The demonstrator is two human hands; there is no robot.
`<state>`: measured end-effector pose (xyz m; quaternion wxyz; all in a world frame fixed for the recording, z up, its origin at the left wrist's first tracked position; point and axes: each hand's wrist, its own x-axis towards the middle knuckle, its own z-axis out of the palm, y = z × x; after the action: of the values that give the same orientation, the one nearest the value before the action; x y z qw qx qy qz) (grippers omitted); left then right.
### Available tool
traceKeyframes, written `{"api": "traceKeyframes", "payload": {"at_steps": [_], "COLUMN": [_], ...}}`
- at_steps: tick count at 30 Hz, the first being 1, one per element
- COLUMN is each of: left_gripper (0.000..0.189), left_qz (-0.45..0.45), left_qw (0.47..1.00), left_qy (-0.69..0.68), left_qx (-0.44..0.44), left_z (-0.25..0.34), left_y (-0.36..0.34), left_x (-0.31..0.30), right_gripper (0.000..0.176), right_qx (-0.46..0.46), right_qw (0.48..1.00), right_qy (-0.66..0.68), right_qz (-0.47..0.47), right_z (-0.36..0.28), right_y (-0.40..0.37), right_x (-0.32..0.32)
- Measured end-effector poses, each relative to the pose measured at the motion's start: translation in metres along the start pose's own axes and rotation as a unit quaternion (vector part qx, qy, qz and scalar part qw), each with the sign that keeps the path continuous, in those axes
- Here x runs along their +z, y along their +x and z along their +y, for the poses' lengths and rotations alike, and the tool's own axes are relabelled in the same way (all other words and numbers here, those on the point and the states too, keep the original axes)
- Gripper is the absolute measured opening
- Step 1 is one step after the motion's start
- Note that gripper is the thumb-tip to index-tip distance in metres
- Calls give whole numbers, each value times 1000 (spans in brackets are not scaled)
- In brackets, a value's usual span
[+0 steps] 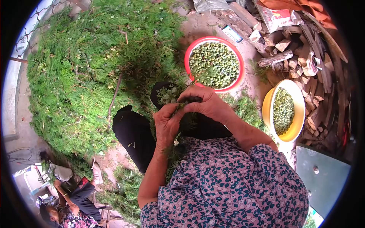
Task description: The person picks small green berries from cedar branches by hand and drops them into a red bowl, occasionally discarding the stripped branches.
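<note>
My left hand (166,123) is closed around a green sprig (167,95) with pale berries, above my dark-clad knees. Close against it, my right hand (207,104) pinches the same sprig, its thumb and fingers curled. Just beyond my right hand sits a red-rimmed basin (242,72) filled with small green berries (213,62). A large heap of green branches (87,76) lies in front and to the left.
A yellow basin (268,110) of berries stands at the right, beside stacked firewood (313,95). A grey-green board (321,174) is at the lower right. Another person (76,201) sits at the lower left. More cuttings (123,190) lie on the floor.
</note>
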<state>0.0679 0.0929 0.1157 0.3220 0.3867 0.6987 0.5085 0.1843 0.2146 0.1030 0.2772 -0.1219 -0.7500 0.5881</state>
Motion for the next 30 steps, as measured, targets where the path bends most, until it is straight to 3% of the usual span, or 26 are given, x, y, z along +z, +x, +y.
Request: {"api": "traceKeyframes", "payload": {"at_steps": [4,5,6,9,13,15,22,24,25,27,28,30], "left_gripper": [11,12,12,12,13,13,13,13,12,12,11,11], "left_qz": [-3,-3,-3,-1,48,56,49,58,60,62,71,80], "left_qw": [1000,1000,1000,995,979,972,976,976,967,957,949,940], "left_qy": [-8,-29,-28,-96,-185,-212,-202,-204,-238,-272,-294,-316], "left_qx": [-6,-8,-8,-40,-70,-87,-61,-57,-71,-84,-93,-101], "left_z": [0,0,1,3,-2,-2,-1,-1,-3,-7,-9,-10], "left_y": [0,0,-1,-2,-3,-4,-4,-3,-3,-2,-2,-1], "left_x": [1,1,1,1,1,0,3,4,5,5,5,4], "right_gripper": [14,15,15,15,15,17,16,15,15,15,15,18], "right_qx": [35,171,300,304,302,276,248,296,296,312,312,297], "right_qw": [999,977,914,876,862,907,925,858,858,776,776,824], "right_qy": [-28,125,272,370,397,316,284,415,414,545,545,480], "right_qz": [5,6,5,55,92,28,41,63,62,60,60,51], "right_z": [-8,-10,-13,-16,-21,-11,-8,-5,-3,1,-1,-6], "right_y": [-1,-2,-2,0,3,-2,-4,-4,-4,-5,-5,-4], "right_x": [0,-1,-2,1,-1,0,9,12,11,7,7,8]}}
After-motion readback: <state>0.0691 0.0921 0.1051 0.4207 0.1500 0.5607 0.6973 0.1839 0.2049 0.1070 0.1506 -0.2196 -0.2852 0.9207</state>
